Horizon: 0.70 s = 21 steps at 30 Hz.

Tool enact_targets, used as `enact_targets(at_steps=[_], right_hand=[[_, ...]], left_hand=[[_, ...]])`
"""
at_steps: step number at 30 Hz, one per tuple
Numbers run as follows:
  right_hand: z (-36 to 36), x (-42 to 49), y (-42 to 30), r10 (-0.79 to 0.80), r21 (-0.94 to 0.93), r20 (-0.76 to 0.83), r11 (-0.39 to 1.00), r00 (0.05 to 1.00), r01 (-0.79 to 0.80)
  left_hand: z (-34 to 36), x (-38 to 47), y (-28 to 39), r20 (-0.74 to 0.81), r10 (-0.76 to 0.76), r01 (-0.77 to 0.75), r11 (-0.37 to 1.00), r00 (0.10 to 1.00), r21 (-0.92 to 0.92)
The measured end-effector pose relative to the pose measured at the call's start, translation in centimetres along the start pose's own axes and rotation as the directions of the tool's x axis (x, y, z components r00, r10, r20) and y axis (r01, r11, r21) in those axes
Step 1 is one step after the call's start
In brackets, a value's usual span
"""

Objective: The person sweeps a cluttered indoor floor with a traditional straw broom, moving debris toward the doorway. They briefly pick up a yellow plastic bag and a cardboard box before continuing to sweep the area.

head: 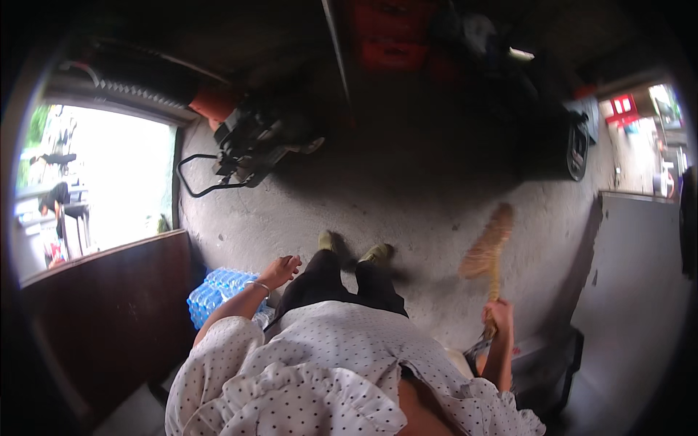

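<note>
My right hand [499,315] grips the yellowish handle of a short straw broom [487,248]. The broom head points away from me over the concrete floor, slightly blurred, and whether it touches the floor I cannot tell. Beside my left thigh hangs my left hand [281,271], with nothing in it and the fingers loosely apart. A bracelet circles that wrist. Just left of that forearm sits a plastic-wrapped pack of blue-tinted bottles [210,300], partly covered by the arm.
A dark machine [240,158] with a bent black tube handle stands ahead on the left. Red crates [395,54] stack in the shadowed back. A brown panel [120,310] borders the left, a grey panel [627,272] the right. A dark lidded box [545,359] lies near my right arm.
</note>
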State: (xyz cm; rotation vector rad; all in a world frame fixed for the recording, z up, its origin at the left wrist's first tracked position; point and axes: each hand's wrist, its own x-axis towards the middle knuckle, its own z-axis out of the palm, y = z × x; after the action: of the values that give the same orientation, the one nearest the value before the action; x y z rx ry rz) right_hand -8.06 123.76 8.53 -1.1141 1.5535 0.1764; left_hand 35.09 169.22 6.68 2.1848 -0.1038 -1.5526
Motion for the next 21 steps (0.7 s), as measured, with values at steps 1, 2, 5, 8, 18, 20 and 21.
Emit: enact_targets(at_steps=[1,2,5,8,18,20,21], right_hand=[[2.6,-2.0,-2.3,-0.010,-0.022,0.072,1.000,0.997,0.012],[5.3,-4.5,-5.0,-0.016,-0.044,0.137,0.999,0.990,0.023],[12.8,-8.2,-12.4,-0.042,-0.151,0.335,0.984,0.941,0.097],[20.3,-9.9,-19.7,-0.202,-0.231,0.490,0.908,0.848,0.350],[56.0,1.0,-46.4,-0.562,-0.543,0.683,0.038,0.468,0.839],[64.1,7.1,-50.6,-0.636,-0.501,0.731,-0.254,0.247,0.827],[67.8,9.5,-52.6,-0.650,-0.462,0.753,-0.413,0.102,0.785]], left_hand=[[-0.8,0.2,-0.3,0.010,0.010,-0.011,1.000,1.000,0.028],[-1.5,0.1,-0.3,-0.012,0.010,-0.009,0.997,1.000,0.070],[-3.4,2.6,-4.6,-0.085,0.083,-0.068,0.985,0.993,0.160],[-6.2,3.4,-4.3,-0.039,0.014,-0.009,0.992,0.999,0.125],[-18.2,10.2,-7.7,-0.058,-0.115,0.059,0.806,0.992,-0.589],[-20.4,10.7,-8.9,-0.060,-0.201,0.104,0.713,0.978,-0.693],[-21.5,10.5,-9.4,-0.056,-0.222,0.114,0.682,0.973,-0.723]])
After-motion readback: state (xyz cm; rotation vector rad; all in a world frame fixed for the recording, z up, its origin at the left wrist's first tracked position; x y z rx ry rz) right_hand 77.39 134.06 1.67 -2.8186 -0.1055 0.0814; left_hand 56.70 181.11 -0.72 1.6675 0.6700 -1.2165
